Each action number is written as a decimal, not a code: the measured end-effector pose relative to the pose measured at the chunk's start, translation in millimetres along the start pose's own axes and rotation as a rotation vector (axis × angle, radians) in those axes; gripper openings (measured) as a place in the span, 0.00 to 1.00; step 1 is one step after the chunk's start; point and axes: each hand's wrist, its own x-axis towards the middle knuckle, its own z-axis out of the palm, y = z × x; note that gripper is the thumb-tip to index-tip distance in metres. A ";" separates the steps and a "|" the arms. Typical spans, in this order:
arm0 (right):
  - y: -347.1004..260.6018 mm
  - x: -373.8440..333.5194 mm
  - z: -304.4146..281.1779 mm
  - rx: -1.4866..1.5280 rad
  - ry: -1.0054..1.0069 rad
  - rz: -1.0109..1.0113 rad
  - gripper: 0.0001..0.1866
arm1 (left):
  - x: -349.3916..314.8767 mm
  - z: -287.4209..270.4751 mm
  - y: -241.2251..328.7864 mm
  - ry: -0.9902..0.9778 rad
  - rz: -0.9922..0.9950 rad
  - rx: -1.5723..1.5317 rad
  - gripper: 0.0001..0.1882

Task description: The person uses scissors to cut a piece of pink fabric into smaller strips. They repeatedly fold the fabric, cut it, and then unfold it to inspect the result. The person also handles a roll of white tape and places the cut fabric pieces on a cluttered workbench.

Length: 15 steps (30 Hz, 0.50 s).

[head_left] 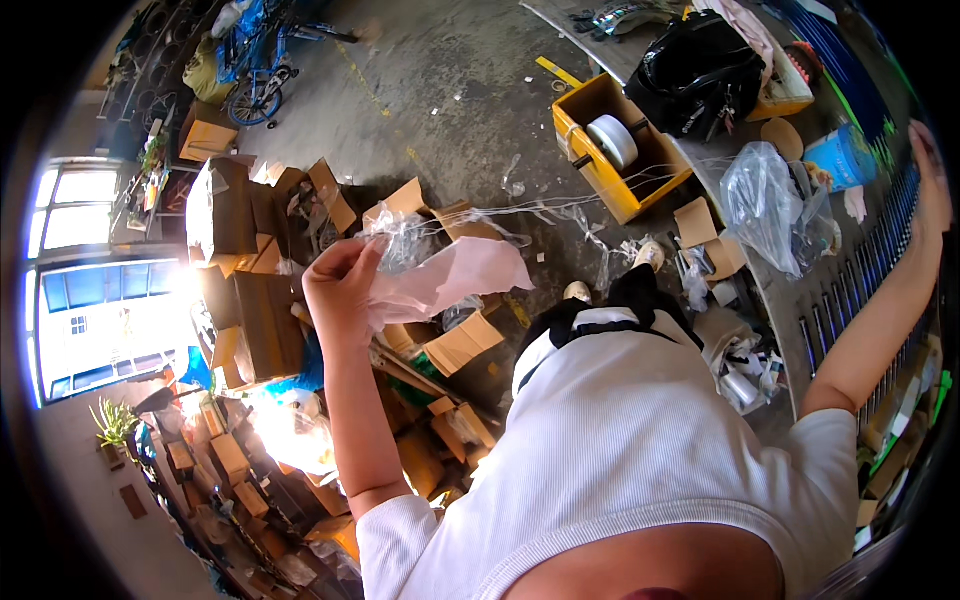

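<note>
My left hand (345, 285) is closed in a pinch, thumb against fingers, raised at left of centre. From it a thin pale pink sheet (455, 278) hangs out to the right; whether it is cloth or paper, I cannot tell. Clear strands (560, 203) stretch across the view behind that hand, toward the bench. Far to the right, my right hand (932, 185) reaches out with fingers extended, close to a row of thin dark rods (850, 305) lying side by side on the bench. Nothing shows in its fingers, though the picture's rim cuts the view.
A yellow crate (640, 203) holding a white spool (612, 143) stands beside the bench (775, 300). On the bench are a black bag (695, 75), clear plastic bags (762, 205) and a blue tub (840, 158). Cardboard boxes (268, 325) crowd the left; a blue bicycle (255, 95) stands farther off.
</note>
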 end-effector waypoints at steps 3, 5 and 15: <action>-96.8 -43.7 84.2 0.286 -0.264 -0.096 0.12 | -7.3 37.1 20.4 -0.111 0.026 -0.017 0.05; -151.6 -72.1 140.0 0.412 -0.579 -0.286 0.09 | -14.0 54.2 35.4 -0.194 0.056 -0.067 0.07; -270.5 -141.1 208.0 0.867 -1.137 -0.168 0.16 | -39.4 81.3 69.0 -0.333 0.311 -0.106 0.13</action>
